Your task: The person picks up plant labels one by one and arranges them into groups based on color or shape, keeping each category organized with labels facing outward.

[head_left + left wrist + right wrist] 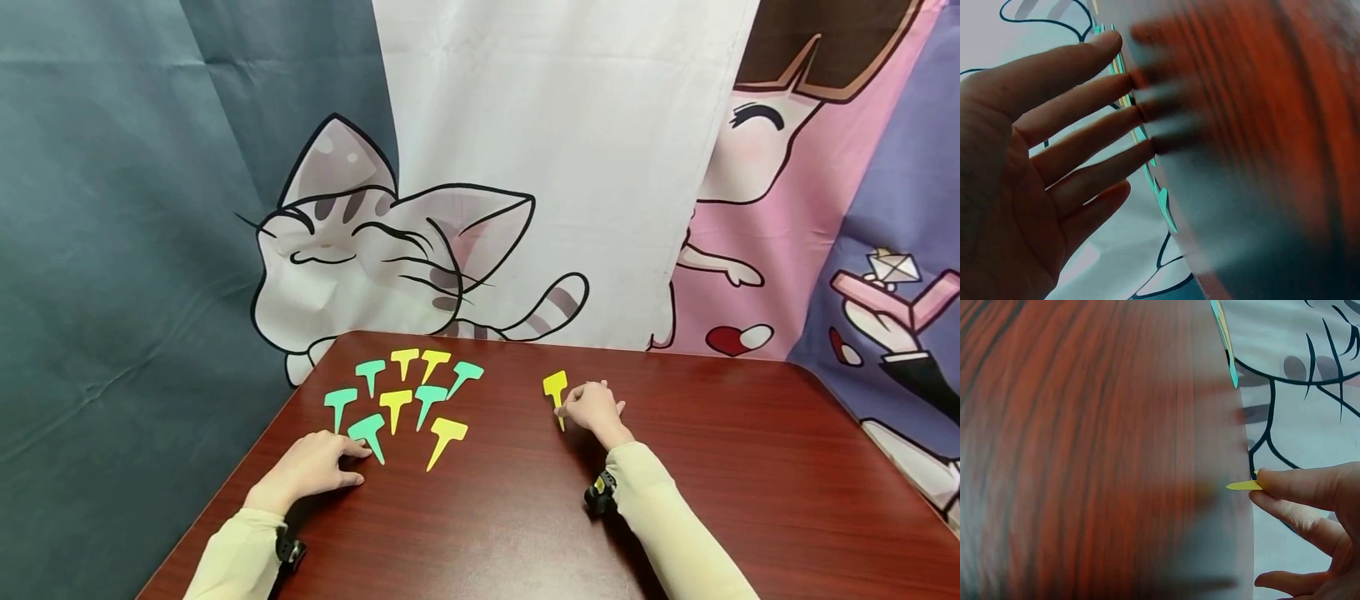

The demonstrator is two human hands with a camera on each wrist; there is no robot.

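My right hand (596, 410) pinches a yellow T-shaped plant label (555, 384) by its stem between thumb and fingertips, over the right half of the table. In the right wrist view the label's pointed end (1242, 485) sticks out past the fingertips. My left hand (315, 467) rests on the table at the left with relaxed, spread fingers, its fingertips right beside a green plant label (367, 428). Another green label (341, 399) lies just beyond that hand. In the left wrist view the left hand (1029, 156) shows its palm with nothing in it.
Several more green and yellow plant labels lie in a loose group at the back left, among them a yellow one (447, 431) at the near side and a green one (467, 372) farther back. The reddish-brown table (487, 525) ends against a printed curtain (600, 167).
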